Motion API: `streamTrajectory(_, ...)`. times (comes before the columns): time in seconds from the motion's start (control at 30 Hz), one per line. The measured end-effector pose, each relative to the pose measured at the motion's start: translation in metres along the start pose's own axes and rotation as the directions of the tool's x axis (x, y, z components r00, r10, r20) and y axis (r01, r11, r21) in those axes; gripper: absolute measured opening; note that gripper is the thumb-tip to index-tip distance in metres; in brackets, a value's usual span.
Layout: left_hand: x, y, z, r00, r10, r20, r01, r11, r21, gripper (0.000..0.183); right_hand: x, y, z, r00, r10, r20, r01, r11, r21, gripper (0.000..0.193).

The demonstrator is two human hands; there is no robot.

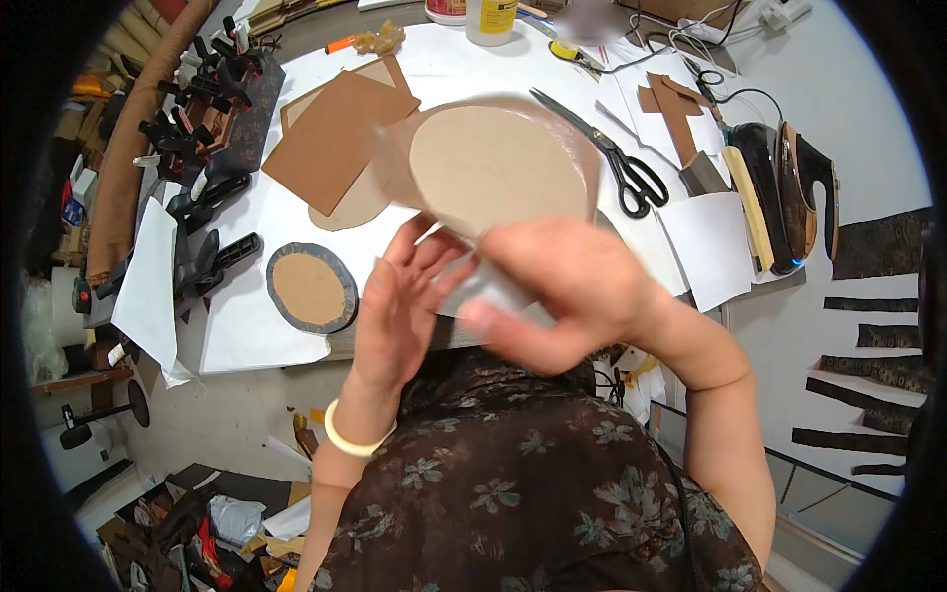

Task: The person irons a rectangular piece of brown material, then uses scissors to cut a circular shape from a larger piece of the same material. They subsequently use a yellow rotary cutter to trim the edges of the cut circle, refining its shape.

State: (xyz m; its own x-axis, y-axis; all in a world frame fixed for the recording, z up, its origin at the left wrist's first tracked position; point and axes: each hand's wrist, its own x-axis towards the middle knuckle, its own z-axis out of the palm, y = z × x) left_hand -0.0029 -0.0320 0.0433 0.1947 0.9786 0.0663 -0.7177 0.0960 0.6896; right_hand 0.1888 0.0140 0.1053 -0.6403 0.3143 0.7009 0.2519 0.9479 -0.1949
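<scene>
The oval [498,163] seems longest side to side. Our right hand [570,281] is nearer it, grip too blurry to tell; our left hand [393,316], below it, has fingers apart.

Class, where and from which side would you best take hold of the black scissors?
Probably by the two handle loops, coming from the picture's lower right. The scissors lie with their pointed blades toward the upper left and the loops toward the lower right, uncovered, so this approach should keep fingers off the blades.
</scene>
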Motion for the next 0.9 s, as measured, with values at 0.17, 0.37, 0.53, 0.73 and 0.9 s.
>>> streamTrajectory(0.17, 0.019, 0.0, 0.011, 0.9, -0.222, -0.375, 0.212, 0.975, -0.067, 0.028, -0.031, 0.011, 0.042, 0.978, -0.208, 0.012, 0.202, 0.933, -0.298, 0.044)
streamTrajectory(0.37, 0.023, -0.002, 0.007, 0.928, 0.059, -0.367, 0.043, 0.964, 0.262, 0.038, -0.073, 0.037, 0.007, 0.84, 0.357, -0.409, -0.475, 0.848, -0.235, 0.03)
streamTrajectory(0.53, 0.027, 0.02, 0.007, 0.923, -0.04, -0.383, 0.148, 0.955, 0.257, 0.043, -0.144, 0.094, -0.03, 0.58, 0.78, -0.235, -0.778, 0.446, -0.442, 0.024)
streamTrajectory(0.73, 0.028, 0.026, -0.003, 0.917, -0.113, -0.382, 0.136, 0.99, 0.035, 0.048, -0.153, 0.11, -0.04, 0.536, 0.843, -0.043, -0.758, 0.458, -0.464, 0.031)
streamTrajectory(0.9, 0.027, 0.031, 0.006, 0.93, -0.04, -0.365, 0.058, 0.998, 0.038, 0.044, -0.143, 0.118, -0.054, 0.449, 0.889, 0.092, -0.784, 0.442, -0.436, 0.029)
